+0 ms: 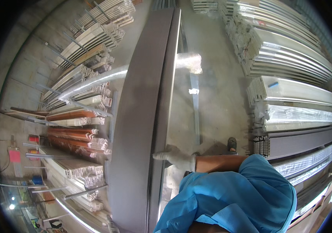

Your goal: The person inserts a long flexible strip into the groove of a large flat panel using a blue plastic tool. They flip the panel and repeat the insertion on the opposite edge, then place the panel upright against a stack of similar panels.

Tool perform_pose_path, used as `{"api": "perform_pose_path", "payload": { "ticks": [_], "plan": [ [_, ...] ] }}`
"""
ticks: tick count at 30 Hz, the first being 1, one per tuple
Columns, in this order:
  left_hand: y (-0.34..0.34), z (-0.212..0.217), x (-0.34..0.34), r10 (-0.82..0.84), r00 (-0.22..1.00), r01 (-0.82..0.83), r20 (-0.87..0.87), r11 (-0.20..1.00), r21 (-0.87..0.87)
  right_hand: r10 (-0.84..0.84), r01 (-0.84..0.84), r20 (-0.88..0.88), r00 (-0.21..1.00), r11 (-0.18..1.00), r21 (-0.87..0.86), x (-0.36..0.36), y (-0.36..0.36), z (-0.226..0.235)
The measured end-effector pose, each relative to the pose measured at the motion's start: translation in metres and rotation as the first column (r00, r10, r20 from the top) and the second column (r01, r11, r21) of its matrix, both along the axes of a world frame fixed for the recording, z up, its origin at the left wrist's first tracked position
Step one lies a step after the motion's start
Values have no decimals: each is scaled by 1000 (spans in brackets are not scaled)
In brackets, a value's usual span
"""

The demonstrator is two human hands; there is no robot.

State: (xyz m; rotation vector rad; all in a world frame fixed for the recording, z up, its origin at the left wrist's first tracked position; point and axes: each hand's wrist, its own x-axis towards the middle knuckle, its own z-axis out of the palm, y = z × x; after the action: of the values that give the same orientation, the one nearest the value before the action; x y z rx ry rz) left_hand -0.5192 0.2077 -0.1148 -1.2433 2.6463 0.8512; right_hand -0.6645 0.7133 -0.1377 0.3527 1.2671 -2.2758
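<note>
1. A long grey panel (140,116) is held on edge, running from the lower edge of the view up toward the top centre. It is off the floor at the near end, as far as can be seen, so it is judged to be in mid-carry rather than set down.
2. The right hand (172,157), in a white work glove, is closed around the right edge of the grey panel, fingers wrapped onto its face. The bare forearm and a blue sleeve (228,194) come in from the lower right.
3. The left hand is not seen; whether it supports the panel cannot be told.
4. What is judged done: the panel is lifted and gripped. What is judged left: its placing, since no resting place is shown beneath it.
5. A plastic-wrapped bundle of profiles (96,81) crosses behind the panel, its wrapped end (189,62) showing at the right.
6. Storage: racks on the left (76,128) hold stacked profiles, white, silver and reddish-brown, ends facing out. Stacks on the right (290,89) hold wrapped white and silver lengths, with grey panels (298,143) below them.
7. A foot in a sandal (232,144) is seen on the concrete floor (220,105), just beside the right stacks.
</note>
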Motion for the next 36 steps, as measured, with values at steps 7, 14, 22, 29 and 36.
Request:
{"api": "perform_pose_path", "payload": {
  "ticks": [7,14,22,29,36],
  "plan": [
    [5,-32,-1,-61,998,62,-20,994,95,-125,122,17,992,985,119,-11,57,19],
    [4,-50,4,-99,995,99,-8,983,155,-342,342,-24,939,939,20,-31,77,27],
    [22,-34,-18,-138,990,138,-5,986,97,-220,218,11,975,971,98,28,24,8],
    [51,7,-47,-241,969,242,-60,970,12,-293,291,-36,955,955,-63,11,59,16],
    [99,51,-77,-376,918,372,-126,926,-60,-389,369,-105,915,914,-167,5,111,37]
  ]
}}
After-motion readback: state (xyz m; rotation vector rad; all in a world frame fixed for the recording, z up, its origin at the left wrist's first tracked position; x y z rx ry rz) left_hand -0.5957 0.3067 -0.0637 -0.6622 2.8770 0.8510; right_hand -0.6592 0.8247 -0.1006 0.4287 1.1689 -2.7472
